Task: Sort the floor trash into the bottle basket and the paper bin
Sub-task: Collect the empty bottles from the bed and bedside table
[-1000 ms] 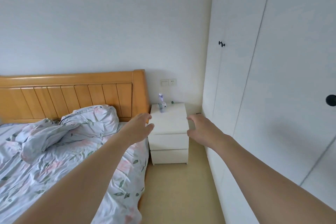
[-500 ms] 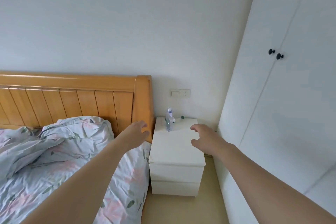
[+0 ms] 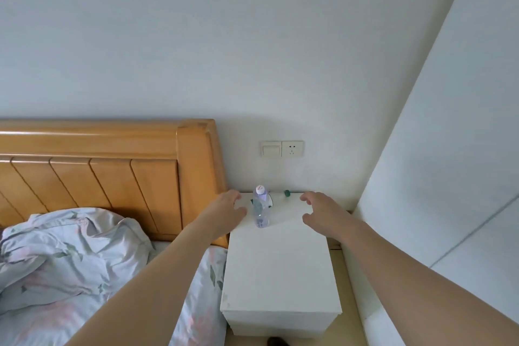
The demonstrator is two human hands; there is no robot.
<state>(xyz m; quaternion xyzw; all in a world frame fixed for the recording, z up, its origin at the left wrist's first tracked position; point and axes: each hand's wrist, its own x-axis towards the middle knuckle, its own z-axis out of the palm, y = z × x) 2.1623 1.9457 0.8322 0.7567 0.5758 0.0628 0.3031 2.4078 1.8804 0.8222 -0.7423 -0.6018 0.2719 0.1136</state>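
Two open hands reach over the white bedside table (image 3: 280, 264); neither grip holds anything. Between them stands our clear plastic bottle with a white cap (image 3: 260, 209), upright, its long axis vertical. We judge our left hand (image 3: 224, 212) nearer than the right hand (image 3: 323, 212).

both arms outstretched, left hand (image 3: 224, 212) and right hand (image 3: 323, 211) empty, fingers relaxed

Two hands are in view, the left hand (image 3: 224, 209) and the right hand (image 3: 323, 209), both empty with fingers loosely spread. One clear plastic bottle (image 3: 260, 208) stands upright on the one white nightstand (image 3: 280, 267). One small green cap (image 3: 287, 193) sits at the nightstand's back edge. One wooden headboard (image 3: 112, 171), one rumpled floral duvet (image 3: 70, 255), one wall switch (image 3: 271, 149) and one socket (image 3: 292, 148) beside it
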